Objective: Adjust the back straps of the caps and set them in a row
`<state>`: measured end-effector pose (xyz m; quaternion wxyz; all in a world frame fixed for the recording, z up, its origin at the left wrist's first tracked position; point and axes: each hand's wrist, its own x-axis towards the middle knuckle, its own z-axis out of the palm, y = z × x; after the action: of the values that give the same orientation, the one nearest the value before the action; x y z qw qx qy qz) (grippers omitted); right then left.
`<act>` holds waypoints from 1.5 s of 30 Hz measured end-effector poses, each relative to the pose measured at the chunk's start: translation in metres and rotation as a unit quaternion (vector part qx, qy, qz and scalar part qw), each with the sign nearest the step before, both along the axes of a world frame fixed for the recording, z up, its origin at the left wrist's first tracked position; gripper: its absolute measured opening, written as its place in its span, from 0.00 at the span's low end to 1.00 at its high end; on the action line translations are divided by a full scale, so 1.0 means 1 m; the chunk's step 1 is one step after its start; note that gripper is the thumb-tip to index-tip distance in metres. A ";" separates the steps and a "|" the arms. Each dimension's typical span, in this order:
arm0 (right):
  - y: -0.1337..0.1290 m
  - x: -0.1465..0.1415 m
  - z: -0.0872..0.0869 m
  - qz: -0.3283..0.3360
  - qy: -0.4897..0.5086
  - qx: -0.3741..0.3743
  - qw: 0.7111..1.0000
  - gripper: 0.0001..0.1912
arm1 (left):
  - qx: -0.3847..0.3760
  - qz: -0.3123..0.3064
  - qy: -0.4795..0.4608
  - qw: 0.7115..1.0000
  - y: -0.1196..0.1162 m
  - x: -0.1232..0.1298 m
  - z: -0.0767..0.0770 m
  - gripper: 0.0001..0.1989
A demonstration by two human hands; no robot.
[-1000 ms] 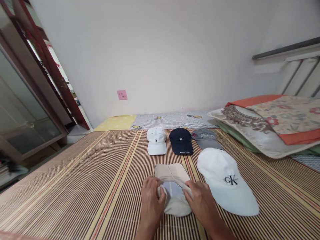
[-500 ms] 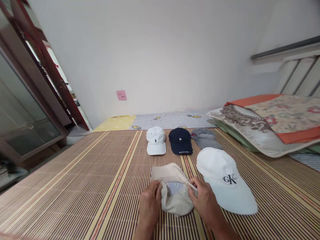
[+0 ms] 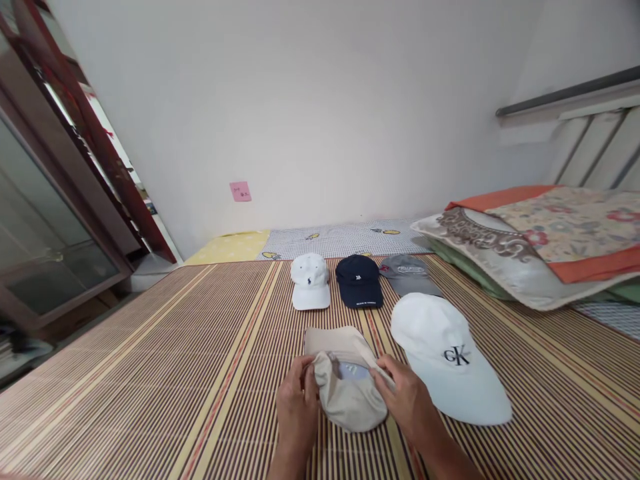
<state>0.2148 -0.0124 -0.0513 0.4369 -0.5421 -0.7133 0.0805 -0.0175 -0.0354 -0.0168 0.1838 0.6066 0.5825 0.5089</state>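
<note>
A beige baseball cap lies upside down near the front of the striped mat, its brim pointing away from me and its inner lining showing. My left hand pinches the cap's left edge between thumb and fingers. On the opposite side, my right hand grips the right edge close to the brim. Just right of that hand sits a white cap with black letters. Behind them stand a white cap with a small dark emblem, a navy cap and a grey cap.
The striped bamboo mat covers the bed. Stacked pillows rise at the right by a rail. A white wall with a pink note stands behind, and a glass-fronted cabinet is at the left.
My left hand has shifted slightly, and the beige cap's left edge is now raised and folded inward more. The right hand keeps its hold. The whole view has moved slightly.
</note>
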 end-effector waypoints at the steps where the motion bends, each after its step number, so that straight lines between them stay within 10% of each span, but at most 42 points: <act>1: -0.001 0.000 0.002 0.005 0.035 -0.007 0.999 0.10 | 0.008 0.000 0.001 1.000 0.000 0.000 0.000 0.11; 10: -0.003 0.008 0.023 0.038 0.272 -0.124 0.953 0.17 | -0.007 -0.055 -0.032 0.998 -0.001 0.002 0.000 0.11; 17: 0.002 0.015 0.025 0.098 0.370 -0.205 0.901 0.22 | -0.064 -0.058 -0.230 0.969 0.007 -0.002 -0.007 0.08; 22: 0.000 0.023 0.030 0.200 0.429 -0.281 0.835 0.20 | -0.093 -0.109 -0.350 0.926 0.011 -0.003 -0.008 0.09; 30: 0.000 0.036 0.034 0.291 0.567 -0.319 0.702 0.13 | -0.112 -0.188 -0.274 0.936 0.003 0.000 0.002 0.15; 45: 0.000 0.037 0.039 0.269 0.627 -0.263 0.682 0.17 | -0.122 -0.211 -0.265 0.933 0.002 0.001 0.006 0.18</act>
<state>0.2519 -0.0127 -0.0125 0.5808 -0.2422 -0.3370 0.7003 -0.0169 -0.0330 -0.0104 0.5068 0.5314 0.4291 0.5260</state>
